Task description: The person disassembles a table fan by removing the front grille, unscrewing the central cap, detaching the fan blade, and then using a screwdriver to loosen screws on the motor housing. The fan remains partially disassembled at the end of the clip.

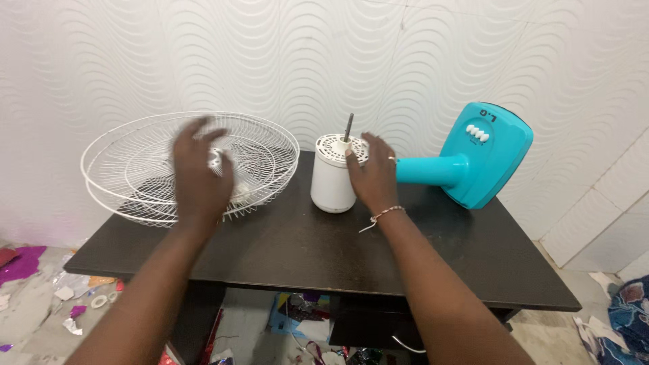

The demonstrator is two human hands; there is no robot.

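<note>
Cylindrical white motor housing (332, 177) touched by right hand (372, 177).

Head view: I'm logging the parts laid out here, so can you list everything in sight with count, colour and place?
fan guards: two, white wire, stacked at table's left
motor housing: one, white, upright at centre, metal shaft on top
fan stand: one, turquoise, lying on its side at right
table: one, dark brown, against wall
wall: white, wavy pattern
scraps: several, mixed colours, on floor at left
left hand: blurred, over guards
right hand: on motor housing, bracelet on wrist
</note>
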